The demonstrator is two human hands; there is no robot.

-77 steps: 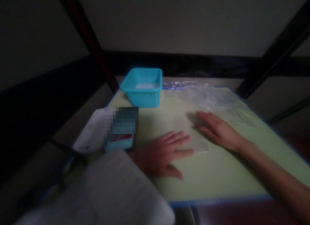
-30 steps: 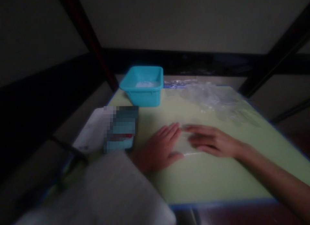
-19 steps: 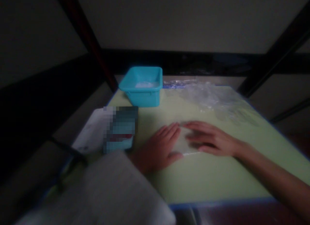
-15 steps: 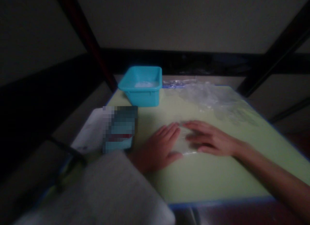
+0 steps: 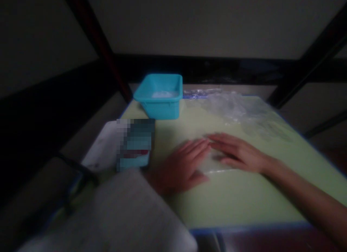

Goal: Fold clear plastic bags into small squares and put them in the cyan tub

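Head view, dim and soft. Left hand (image 5: 180, 169) lies low and flattish over a thin clear plastic piece (image 5: 214, 166), fingers together and extended, thumb spread away; palm down, not closed round anything visible. Right hand (image 5: 241, 152) comes in from the other side, fingers long and slightly parted, also unclosed; its fingertips are at or very near the left's, contact uncertain. Whether either presses the film or only hovers, cannot tell. The piece sits on the yellow-green table (image 5: 244, 197), between and partly under the hands, its near edge a bright line. Risks, as I judge them: film this light could cling to a fingertip and drag askew if a hand lifts quickly; uneven pressure from the two sides could pucker it; poor light and near-invisible edges make a fold or doubled layer easy to miss. The loose heap of crumpled clear plastic (image 5: 233, 107) beyond the right hand could snag on a wide reach and slide. Containers: one teal basin (image 5: 162, 110), upright near the far edge, something whitish (image 5: 164, 94) low inside, kind unclear. Left side: a flat item (image 5: 137, 159), pixelated over, beside a pale sheet (image 5: 101, 147); grey cloth (image 5: 130, 216) nearest the camera.
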